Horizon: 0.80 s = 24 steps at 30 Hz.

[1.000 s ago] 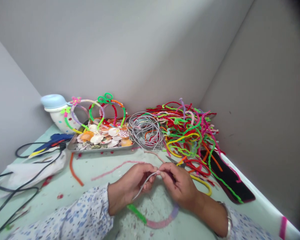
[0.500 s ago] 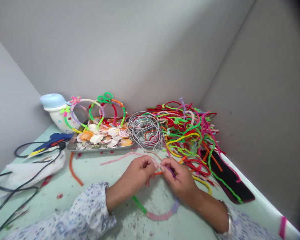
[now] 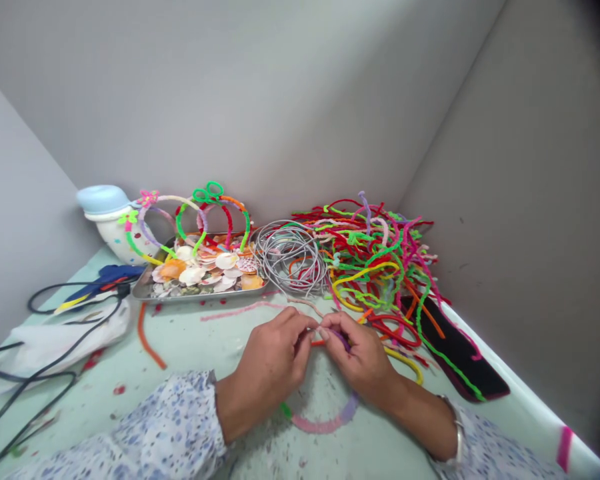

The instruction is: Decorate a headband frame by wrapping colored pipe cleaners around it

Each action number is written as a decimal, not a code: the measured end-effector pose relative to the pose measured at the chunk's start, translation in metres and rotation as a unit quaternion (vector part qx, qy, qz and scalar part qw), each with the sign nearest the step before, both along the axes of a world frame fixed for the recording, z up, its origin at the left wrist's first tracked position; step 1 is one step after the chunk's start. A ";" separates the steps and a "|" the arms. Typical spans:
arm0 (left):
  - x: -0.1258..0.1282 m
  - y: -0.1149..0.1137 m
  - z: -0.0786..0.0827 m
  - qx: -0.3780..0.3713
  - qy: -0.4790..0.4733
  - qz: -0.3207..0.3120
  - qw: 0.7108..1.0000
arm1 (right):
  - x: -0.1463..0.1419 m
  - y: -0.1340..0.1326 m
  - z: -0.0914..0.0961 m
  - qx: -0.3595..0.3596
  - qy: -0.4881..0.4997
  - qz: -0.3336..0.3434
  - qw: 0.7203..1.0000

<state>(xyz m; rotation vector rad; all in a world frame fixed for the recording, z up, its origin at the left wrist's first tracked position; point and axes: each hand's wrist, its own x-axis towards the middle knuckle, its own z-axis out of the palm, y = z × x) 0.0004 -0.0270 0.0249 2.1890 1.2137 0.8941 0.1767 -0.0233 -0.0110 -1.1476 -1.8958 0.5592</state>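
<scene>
A loop-shaped band wrapped in pink, lavender and green fuzzy stem [image 3: 321, 426] curves below the person's two hands, over a pale green tabletop [image 3: 180, 340]; its upper ends pass out of sight beneath them. The right hand [image 3: 361, 357] pinches a short purple fuzzy length [image 3: 341, 340] between thumb and fingers; whether this joins the band cannot be told. The left hand [image 3: 273, 353] is curled, its fingertips meeting those of the right; what, if anything, it grips is hidden. A bit of orange fuzzy stem [image 3: 319, 343] shows between the hands. Behind them stand a shallow metal tray [image 3: 200, 299] of seashells [image 3: 225, 261], a loose coil of grey wire [image 3: 265, 261] and a tangled heap of multicoloured fuzzy stems [image 3: 370, 250].
</scene>
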 end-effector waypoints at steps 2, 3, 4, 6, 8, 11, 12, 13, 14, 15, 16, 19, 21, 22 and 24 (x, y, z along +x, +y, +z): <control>0.000 -0.001 0.000 0.003 0.001 -0.002 1.000 | 0.000 0.000 0.000 0.003 -0.002 -0.001 1.000; 0.000 -0.001 0.000 0.004 0.004 -0.002 1.000 | 0.000 0.000 0.000 0.005 -0.003 0.000 1.000; 0.000 -0.001 0.000 0.005 0.009 -0.001 1.000 | 0.000 0.000 0.000 0.007 -0.004 0.000 1.000; 0.000 -0.001 0.001 0.004 0.022 0.003 1.000 | 0.000 0.000 0.000 0.013 -0.007 0.004 1.000; 0.000 0.000 0.003 -0.002 0.034 0.008 0.999 | 0.000 0.000 0.000 0.018 -0.010 0.006 1.000; 0.001 0.001 0.005 -0.021 0.040 0.016 0.999 | 0.000 0.000 0.000 0.024 -0.013 0.003 1.000; 0.001 0.001 0.005 -0.027 0.038 0.018 0.999 | 0.000 0.000 0.001 0.026 -0.013 0.002 1.000; 0.001 0.001 0.006 -0.030 0.034 0.020 0.999 | 0.000 0.000 0.001 0.027 -0.014 0.002 1.000; 0.001 0.001 0.006 -0.032 0.029 0.020 0.999 | 0.000 0.000 0.001 0.028 -0.014 0.001 1.000; 0.001 0.001 0.006 -0.033 0.023 0.019 0.999 | 0.000 0.000 0.001 0.028 -0.014 0.001 1.000; 0.001 0.000 0.005 -0.034 0.018 0.018 0.999 | 0.000 -0.001 0.001 0.029 -0.014 0.001 0.999; 0.001 0.000 0.005 -0.033 0.009 0.017 0.999 | 0.000 -0.001 0.001 0.030 -0.014 0.002 0.999; 0.000 0.000 0.004 -0.033 0.009 0.018 0.999 | 0.000 -0.001 0.000 0.032 -0.014 0.004 0.999; 0.000 -0.001 0.004 -0.034 0.011 0.018 0.999 | 0.000 -0.001 0.000 0.032 -0.015 0.005 0.999; 0.000 -0.001 0.005 -0.037 0.017 0.018 0.999 | 0.000 -0.001 0.000 0.032 -0.016 0.006 0.999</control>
